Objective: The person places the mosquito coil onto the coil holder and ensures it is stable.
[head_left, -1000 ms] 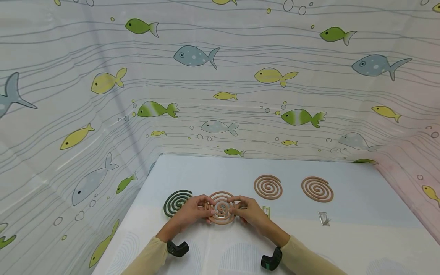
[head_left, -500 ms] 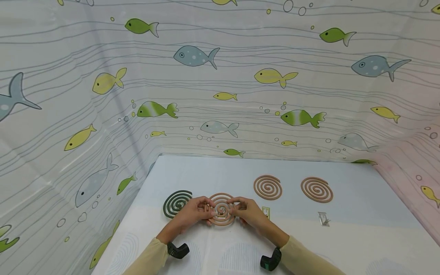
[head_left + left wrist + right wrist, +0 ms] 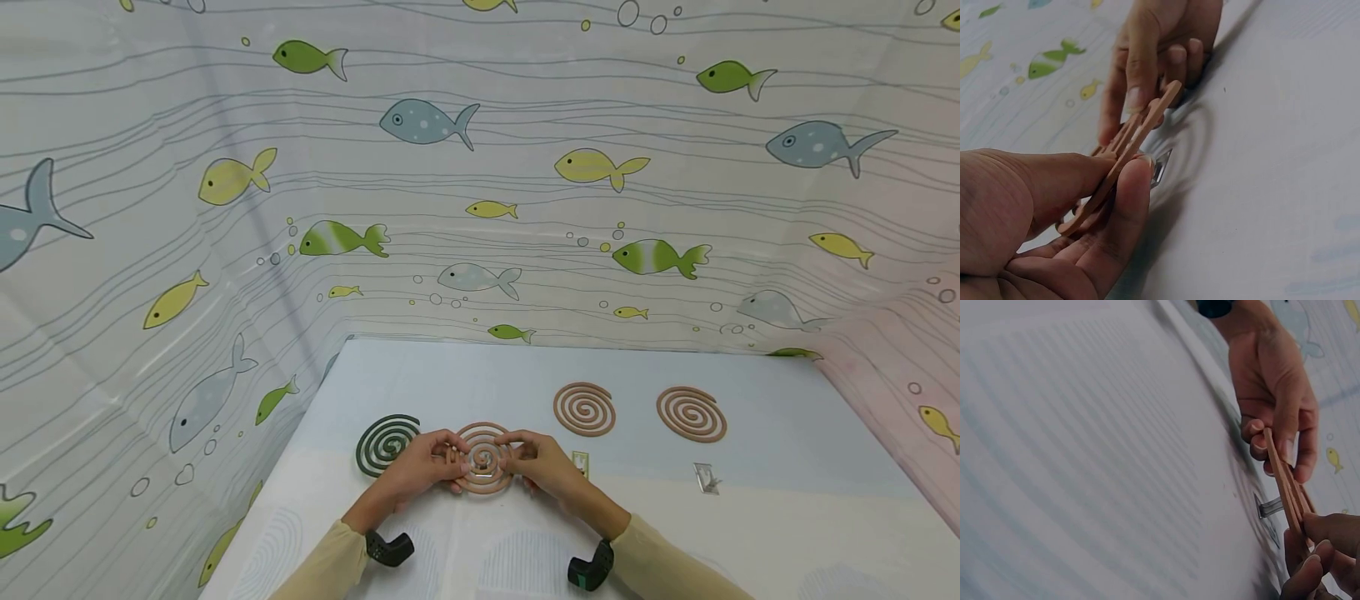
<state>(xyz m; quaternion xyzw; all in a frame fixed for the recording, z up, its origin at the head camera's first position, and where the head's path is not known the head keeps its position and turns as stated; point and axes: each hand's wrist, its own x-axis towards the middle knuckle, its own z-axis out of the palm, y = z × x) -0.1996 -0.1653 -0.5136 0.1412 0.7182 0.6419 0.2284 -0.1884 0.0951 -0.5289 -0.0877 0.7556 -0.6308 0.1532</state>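
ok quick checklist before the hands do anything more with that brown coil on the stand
1. Left hand grips the brown coil at its left edge: ok, thumb on top and fingers under it.
2. Right hand grips the opposite edge: ok, it pinches the rim.
3. Coil lifted off the table: ok, the wrist views show it tilted above the cloth.
4. Metal stand under the coil's middle: ok, it shows beneath; whether its tip sits in the coil's slot: cannot tell.
5. Coil unbroken: cannot tell, hands cover part of it.
6. Neighbours apart: ok, the dark green coil lies apart to the left.
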